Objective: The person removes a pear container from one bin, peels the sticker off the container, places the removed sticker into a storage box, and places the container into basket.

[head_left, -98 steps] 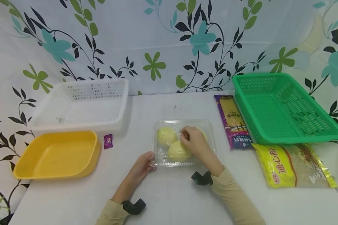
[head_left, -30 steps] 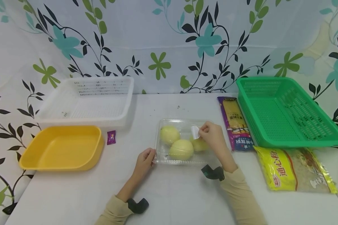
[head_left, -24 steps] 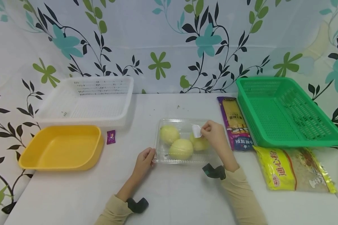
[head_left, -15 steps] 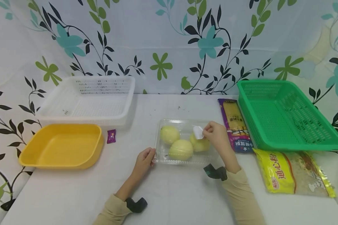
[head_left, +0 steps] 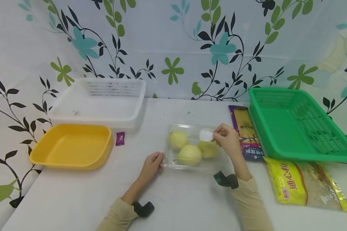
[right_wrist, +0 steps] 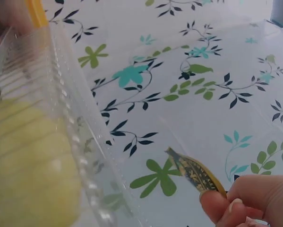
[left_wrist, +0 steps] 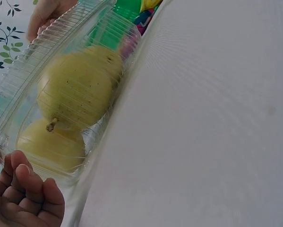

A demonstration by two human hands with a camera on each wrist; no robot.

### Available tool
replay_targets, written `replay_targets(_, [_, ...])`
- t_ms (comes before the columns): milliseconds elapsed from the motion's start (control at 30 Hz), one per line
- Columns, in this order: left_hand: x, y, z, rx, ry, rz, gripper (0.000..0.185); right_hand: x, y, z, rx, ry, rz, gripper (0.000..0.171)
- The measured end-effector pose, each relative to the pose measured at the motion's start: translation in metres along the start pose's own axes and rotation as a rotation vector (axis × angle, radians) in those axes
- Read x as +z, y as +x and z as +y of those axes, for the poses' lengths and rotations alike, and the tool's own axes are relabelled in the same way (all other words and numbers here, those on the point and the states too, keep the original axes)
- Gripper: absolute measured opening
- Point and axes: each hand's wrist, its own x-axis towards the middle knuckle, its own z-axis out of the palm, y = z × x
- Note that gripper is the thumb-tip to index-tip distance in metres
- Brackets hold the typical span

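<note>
Head view: right hand (head_left: 229,141) pinching black-and-gold sticker (head_left: 206,134), left hand (head_left: 151,165) gripping clear clamshell (head_left: 209,164) corner; sticker, if dipping, possibly clinging to clamshell.

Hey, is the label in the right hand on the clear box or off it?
Off: the right hand pinches the label, and the right wrist view shows a gap between it and the clear box.

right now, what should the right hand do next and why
I'd probably move the label aside: the right hand pinches it, it looks free of the box in the right wrist view, and the left hand holds the box's corner.
</note>
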Motion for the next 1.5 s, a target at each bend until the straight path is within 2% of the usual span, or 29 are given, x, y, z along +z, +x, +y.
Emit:
replay_targets(133, [0.0,0.001,0.002,-0.012,0.05,0.002,0.039,0.009,0.006,-0.003,0.028,0.228,-0.004,0.019])
replay_targets(267, [-0.003,0.001,0.007,-0.001,0.09,0.032,0.037,0.035,0.022,-0.014,0.039,0.429,-0.064,0.022])
replay_targets(367, [-0.008,0.001,0.01,-0.011,0.12,0.053,0.036,0.057,0.037,-0.023,0.039,0.501,-0.123,0.023])
replay_targets(433, [-0.014,0.002,0.012,-0.053,0.12,0.082,0.035,0.071,0.05,-0.029,0.032,0.534,-0.174,0.024])
replay_targets(500, [-0.023,0.005,0.014,-0.096,0.107,0.13,0.036,0.083,0.062,-0.046,0.038,0.535,-0.216,0.024])
replay_targets(600, [-0.043,0.008,0.017,-0.137,0.065,0.226,0.036,0.098,0.075,-0.082,0.05,0.571,-0.319,0.018])
replay_targets(667, [-0.058,0.009,0.014,-0.111,0.062,0.297,0.036,0.099,0.072,-0.129,0.099,0.537,-0.363,0.012])
replay_targets(733, [-0.073,0.008,0.003,-0.031,0.11,0.399,0.033,0.098,0.063,-0.173,0.139,0.525,-0.427,0.006])
replay_targets(833, [-0.095,0.005,-0.02,0.141,0.273,0.604,0.025,0.093,0.043,-0.237,0.176,0.448,-0.5,0.006])
replay_targets(933, [-0.114,0.0,-0.036,0.237,0.437,0.801,0.023,0.113,0.039,-0.249,0.146,0.425,-0.59,0.009])
replay_targets(1033, [-0.133,-0.007,-0.042,0.274,0.499,0.924,0.024,0.138,0.04,-0.246,0.108,0.402,-0.645,0.011])
replay_targets(1167, [-0.158,-0.017,-0.049,0.321,0.559,1.067,0.021,0.164,0.035,-0.248,0.098,0.358,-0.667,0.012])
replay_targets(1267, [-0.174,-0.025,-0.053,0.3,0.623,1.161,0.016,0.183,0.029,-0.252,0.138,0.356,-0.68,0.012])
replay_targets(1367, [-0.187,-0.031,-0.053,0.229,0.674,1.237,0.016,0.205,0.026,-0.256,0.193,0.391,-0.704,0.013])
replay_targets(1467, [-0.194,-0.036,-0.049,0.165,0.678,1.27,0.018,0.226,0.021,-0.259,0.256,0.399,-0.716,0.012])
replay_targets(1500, [-0.194,-0.038,-0.043,0.14,0.639,1.265,0.018,0.232,0.019,-0.26,0.273,0.39,-0.715,0.012])
